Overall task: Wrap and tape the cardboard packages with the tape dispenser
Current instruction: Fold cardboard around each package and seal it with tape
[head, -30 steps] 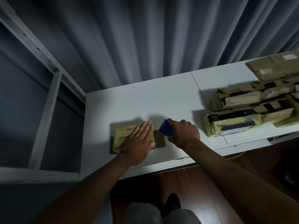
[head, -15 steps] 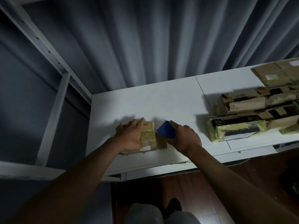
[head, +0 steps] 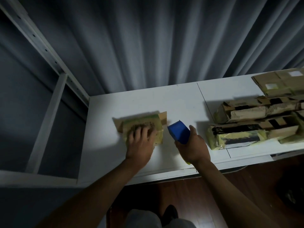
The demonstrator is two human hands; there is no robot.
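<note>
**Package held flat, dispenser raised beside it**

Nearest to the camera, below the front edge of the white worktop (head: 181,102), are the person's legs and 1 dark shoe (head: 170,212) on a wooden floor (head: 213,191). Both forearms reach over this front edge.

The left hand (head: 139,143) lies on the near part of the cardboard package (head: 143,123); the fingers are blurred, so I cannot tell if they are straight or curled round it. The package is wrapped in yellowish tape, lies flat, and bare cardboard shows at its left and right ends. Between the package and the front edge there is free white surface.

The right hand (head: 193,148) has its grip clenched around the blue tape dispenser (head: 179,132), which is just beside the right end of the package, with a small gap between them.

To the right, apart from the dispenser, a pile of cardboard packages (head: 256,124) reaches the right border of the view. A thin seam crosses the worktop just left of the pile.

Behind the package, open surface goes to the back edge, where a grey curtain (head: 156,46) hangs. At the left edge stands a white metal frame (head: 47,116).
</note>
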